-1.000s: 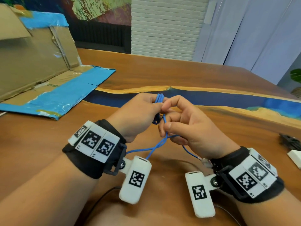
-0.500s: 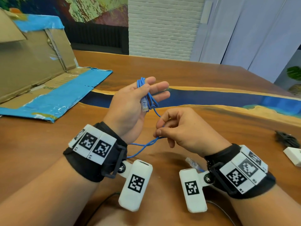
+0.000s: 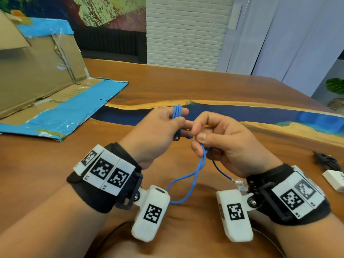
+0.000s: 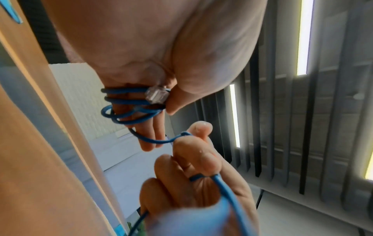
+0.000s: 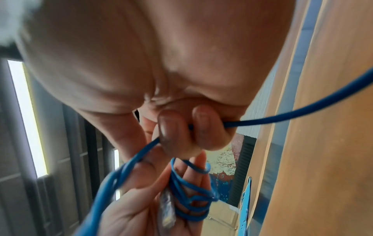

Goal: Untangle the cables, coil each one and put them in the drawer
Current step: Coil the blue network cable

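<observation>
I have the blue cable (image 3: 197,175) half coiled: several turns sit round my left hand (image 3: 156,131), whose thumb pins one clear plug (image 4: 156,95) against the straight fingers. Just beside it, my right hand (image 3: 229,144) pinches the free run in curled fingers. I judge the next wrap wants light tension and turns laid side by side. The other plug (image 3: 240,184) hangs under my right wrist. The wooden table (image 3: 186,86) lies open ahead of both hands; no drawer shows.
</observation>
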